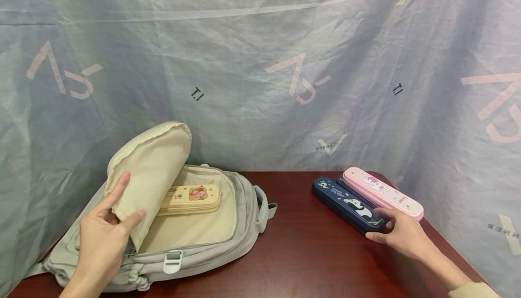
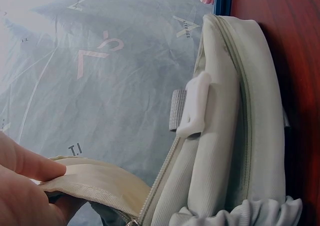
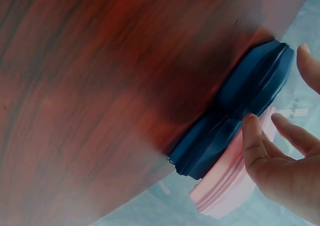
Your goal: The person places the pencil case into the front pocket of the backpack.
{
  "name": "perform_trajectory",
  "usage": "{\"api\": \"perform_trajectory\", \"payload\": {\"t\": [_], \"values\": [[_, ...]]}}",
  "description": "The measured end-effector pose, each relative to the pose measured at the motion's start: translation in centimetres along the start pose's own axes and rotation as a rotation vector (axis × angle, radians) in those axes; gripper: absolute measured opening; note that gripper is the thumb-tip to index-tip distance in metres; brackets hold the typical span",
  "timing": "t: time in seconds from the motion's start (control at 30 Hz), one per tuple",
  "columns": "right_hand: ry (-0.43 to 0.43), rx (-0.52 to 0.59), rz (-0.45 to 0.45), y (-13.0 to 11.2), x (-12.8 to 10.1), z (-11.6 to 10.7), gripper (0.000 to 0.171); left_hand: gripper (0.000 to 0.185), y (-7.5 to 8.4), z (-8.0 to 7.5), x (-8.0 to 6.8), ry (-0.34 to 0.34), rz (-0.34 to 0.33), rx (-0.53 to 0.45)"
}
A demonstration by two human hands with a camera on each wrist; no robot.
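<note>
I see the left hand (image 1: 101,239) pinching the cream flap (image 1: 152,171) of the grey backpack (image 1: 244,216), thumb and fingers closed on the fabric and holding it up. The backpack lies at the table's (image 1: 309,253) left edge, and a yellow pencil case (image 1: 191,198) rests inside the opening. My right hand (image 1: 400,234) sits near the right edge, its fingers loose and spread, tips touching the near end of the navy panda case (image 1: 348,204). The pink case (image 1: 380,192) lies just beside it, nearer the back right corner. Bare wood stretches between backpack and cases.
</note>
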State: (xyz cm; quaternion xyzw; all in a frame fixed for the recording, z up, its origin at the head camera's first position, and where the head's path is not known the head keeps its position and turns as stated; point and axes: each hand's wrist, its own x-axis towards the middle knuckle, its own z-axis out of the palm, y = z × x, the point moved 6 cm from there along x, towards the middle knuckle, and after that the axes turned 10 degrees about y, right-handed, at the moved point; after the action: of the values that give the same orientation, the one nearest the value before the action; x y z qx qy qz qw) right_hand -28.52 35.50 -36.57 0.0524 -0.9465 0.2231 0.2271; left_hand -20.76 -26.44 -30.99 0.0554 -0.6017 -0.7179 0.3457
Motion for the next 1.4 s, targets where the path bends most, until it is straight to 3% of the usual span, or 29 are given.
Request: {"api": "perform_trajectory", "payload": {"t": [0.27,0.5,1.0,1.27,1.4], "values": [[-0.027,-0.019,-0.023,0.4,0.4,0.6,0.075,0.088,-0.1,-0.1,0.0,0.003,-0.011,0.022],[-0.010,-0.035,0.009,0.7,0.6,0.7,0.073,0.088,0.0,0.0,0.0,-0.012,-0.003,0.007],[-0.073,-0.023,0.024,0.7,1.2,1.5,0.080,0.087,-0.1,-0.1,0.1,0.005,-0.018,0.026],[-0.091,0.052,0.081,0.9,0.7,1.7,0.076,0.087,-0.1,-0.2,0.1,0.016,-0.030,0.043],[-0.120,0.154,0.117,0.9,0.4,1.6,0.073,0.087,-0.1,-0.2,0.1,0.014,-0.031,0.033]]}}
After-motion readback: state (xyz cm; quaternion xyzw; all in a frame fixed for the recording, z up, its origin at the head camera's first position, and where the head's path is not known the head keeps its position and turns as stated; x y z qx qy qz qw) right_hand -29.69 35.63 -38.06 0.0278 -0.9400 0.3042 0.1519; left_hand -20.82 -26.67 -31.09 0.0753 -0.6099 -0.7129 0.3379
